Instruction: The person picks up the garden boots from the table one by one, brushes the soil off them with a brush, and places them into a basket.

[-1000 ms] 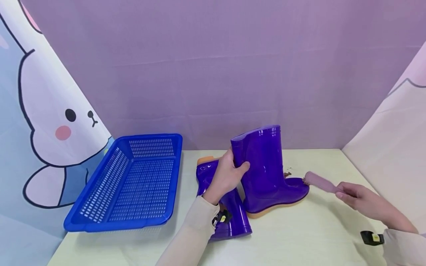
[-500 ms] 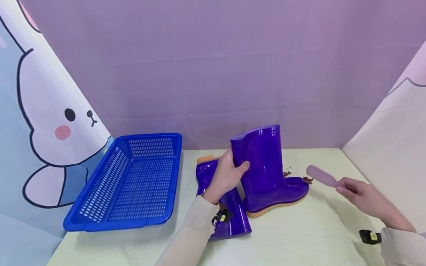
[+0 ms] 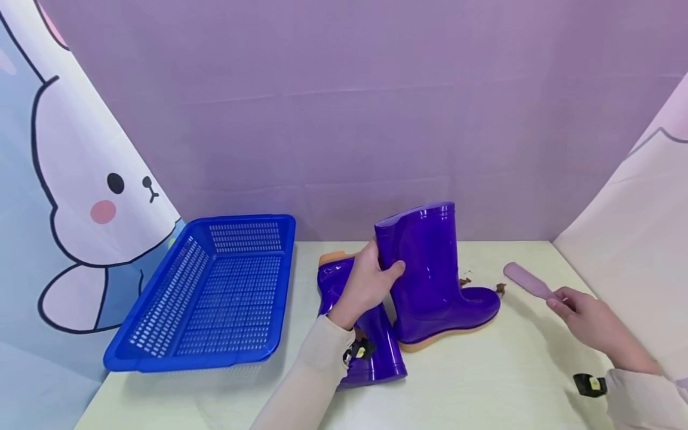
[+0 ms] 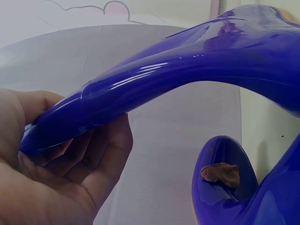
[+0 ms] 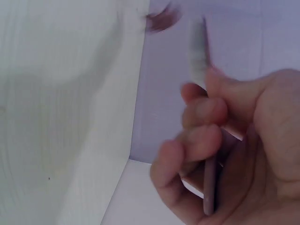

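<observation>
My left hand (image 3: 371,278) grips a glossy purple rain boot (image 3: 424,275) by the upper shaft, thumb on the near side, the boot upright with its toe to the right. My right hand (image 3: 583,316) pinches the handle of a mauve brush (image 3: 527,279); its head is off to the right of the toe. Between brush and toe is a brown clump (image 3: 500,289), blurred in the right wrist view. A second purple boot (image 3: 384,343) lies under my left forearm, partly hidden. In the left wrist view, a boot toe bears a brown lump (image 4: 221,175).
To the left a blue plastic basket (image 3: 279,322) with slotted walls stands on the pale table (image 3: 457,388). Brown bits (image 3: 464,281) lie behind the upright boot. A purple curtain (image 3: 344,119) closes off the back, and printed cloths hang at both sides.
The brush has drawn away from the boot's toe, upward and to the right. The brown clump has come off the toe tip to just beyond it. My left hand stays put.
</observation>
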The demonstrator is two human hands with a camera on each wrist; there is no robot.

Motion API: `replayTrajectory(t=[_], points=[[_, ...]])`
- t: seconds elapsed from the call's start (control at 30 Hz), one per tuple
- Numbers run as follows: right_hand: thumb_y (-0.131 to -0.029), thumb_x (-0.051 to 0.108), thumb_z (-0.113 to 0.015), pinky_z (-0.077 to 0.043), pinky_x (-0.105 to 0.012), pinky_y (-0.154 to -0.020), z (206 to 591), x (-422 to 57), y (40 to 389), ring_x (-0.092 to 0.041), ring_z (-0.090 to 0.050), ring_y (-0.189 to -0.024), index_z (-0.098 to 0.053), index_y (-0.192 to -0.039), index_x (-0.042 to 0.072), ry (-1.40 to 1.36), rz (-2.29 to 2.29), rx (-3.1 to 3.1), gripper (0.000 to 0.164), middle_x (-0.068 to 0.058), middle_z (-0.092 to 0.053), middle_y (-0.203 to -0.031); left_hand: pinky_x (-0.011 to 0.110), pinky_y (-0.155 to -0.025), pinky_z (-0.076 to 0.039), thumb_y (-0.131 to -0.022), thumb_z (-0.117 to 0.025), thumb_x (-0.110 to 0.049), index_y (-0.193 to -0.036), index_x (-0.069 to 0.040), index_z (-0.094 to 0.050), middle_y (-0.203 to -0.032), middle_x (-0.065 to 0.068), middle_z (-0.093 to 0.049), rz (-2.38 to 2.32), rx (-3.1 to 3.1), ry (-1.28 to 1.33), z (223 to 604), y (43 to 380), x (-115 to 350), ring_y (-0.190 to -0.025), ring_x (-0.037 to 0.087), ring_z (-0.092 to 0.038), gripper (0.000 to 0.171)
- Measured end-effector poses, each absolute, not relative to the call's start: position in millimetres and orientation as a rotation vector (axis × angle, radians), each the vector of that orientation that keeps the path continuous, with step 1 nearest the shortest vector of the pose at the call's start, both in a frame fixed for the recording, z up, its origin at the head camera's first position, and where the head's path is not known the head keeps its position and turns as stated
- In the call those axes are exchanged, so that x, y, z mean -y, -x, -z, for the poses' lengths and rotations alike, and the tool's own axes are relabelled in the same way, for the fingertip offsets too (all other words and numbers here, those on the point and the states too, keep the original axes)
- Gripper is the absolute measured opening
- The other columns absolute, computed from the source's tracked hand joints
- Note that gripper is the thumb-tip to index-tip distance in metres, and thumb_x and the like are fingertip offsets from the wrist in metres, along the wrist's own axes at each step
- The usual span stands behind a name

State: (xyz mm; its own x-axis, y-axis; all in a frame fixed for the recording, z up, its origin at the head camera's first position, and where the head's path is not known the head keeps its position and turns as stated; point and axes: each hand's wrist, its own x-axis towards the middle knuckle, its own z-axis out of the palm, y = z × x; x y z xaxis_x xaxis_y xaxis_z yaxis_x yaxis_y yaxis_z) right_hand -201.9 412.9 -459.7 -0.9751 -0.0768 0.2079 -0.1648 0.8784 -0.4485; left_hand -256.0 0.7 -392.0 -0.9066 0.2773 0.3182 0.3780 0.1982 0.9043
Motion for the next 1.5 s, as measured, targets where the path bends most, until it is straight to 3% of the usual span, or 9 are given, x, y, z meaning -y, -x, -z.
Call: replayTrajectory(t=[0.5, 0.83, 1.07, 1.23, 1.5], points=[[-0.108, 0.022, -0.052, -0.032, -0.028, -0.043, 449.9, -407.3, 201.6, -0.004, -0.036, -0.049, -0.064, -0.100, 0.007, -0.193, -0.853, 2.915, 0.021, 0.011, -0.037, -0.059, 0.044, -0.109, -0.050, -0.097, -0.063, -0.006, -0.146, -0.006, -0.046, -0.141, 0.014, -0.062, 1.828, 2.375, 0.650, 392.2, 255.5, -0.5, -0.128, 0.027, -0.062, 0.052], [-0.107, 0.015, -0.052, -0.038, -0.027, -0.042, 451.8, -391.5, 205.3, -0.001, -0.038, -0.049, -0.064, -0.101, 0.007, -0.414, -1.063, 2.965, 0.016, 0.013, -0.038, -0.061, 0.041, -0.100, -0.056, -0.096, -0.065, -0.011, -0.141, -0.008, -0.050, -0.131, 0.011, -0.066, 1.811, 2.404, 0.644, 390.2, 253.6, -0.6, -0.117, 0.024, -0.066, 0.048], [-0.110, 0.024, -0.046, -0.033, -0.027, -0.048, 451.8, -400.3, 202.1, -0.007, -0.036, -0.051, -0.066, -0.104, 0.002, -0.124, -0.788, 3.040, 0.031, 0.006, -0.041, -0.063, 0.037, -0.097, -0.057, -0.095, -0.067, -0.011, -0.139, -0.008, -0.051, -0.129, 0.012, -0.067, 1.824, 2.403, 0.649, 390.3, 253.4, -2.6, -0.114, 0.022, -0.068, 0.047], [-0.110, 0.027, -0.045, -0.035, -0.028, -0.046, 451.0, -405.5, 201.9, -0.007, -0.039, -0.050, -0.065, -0.108, 0.000, -0.092, -0.847, 3.032, 0.034, 0.006, -0.041, -0.061, 0.036, -0.095, -0.058, -0.095, -0.067, -0.011, -0.138, -0.008, -0.053, -0.127, 0.012, -0.068, 1.830, 2.401, 0.645, 390.8, 253.2, -3.2, -0.111, 0.022, -0.069, 0.046], [-0.110, 0.029, -0.045, -0.039, -0.029, -0.045, 446.6, -399.7, 204.3, -0.008, -0.043, -0.048, -0.064, -0.111, 0.000, -0.090, -0.930, 3.022, 0.034, 0.009, -0.040, -0.059, 0.032, -0.096, -0.057, -0.090, -0.074, -0.022, -0.143, -0.022, -0.052, -0.129, 0.003, -0.068, 1.940, 2.333, 0.703, 392.8, 252.9, -4.5, -0.114, 0.017, -0.068, 0.057]])
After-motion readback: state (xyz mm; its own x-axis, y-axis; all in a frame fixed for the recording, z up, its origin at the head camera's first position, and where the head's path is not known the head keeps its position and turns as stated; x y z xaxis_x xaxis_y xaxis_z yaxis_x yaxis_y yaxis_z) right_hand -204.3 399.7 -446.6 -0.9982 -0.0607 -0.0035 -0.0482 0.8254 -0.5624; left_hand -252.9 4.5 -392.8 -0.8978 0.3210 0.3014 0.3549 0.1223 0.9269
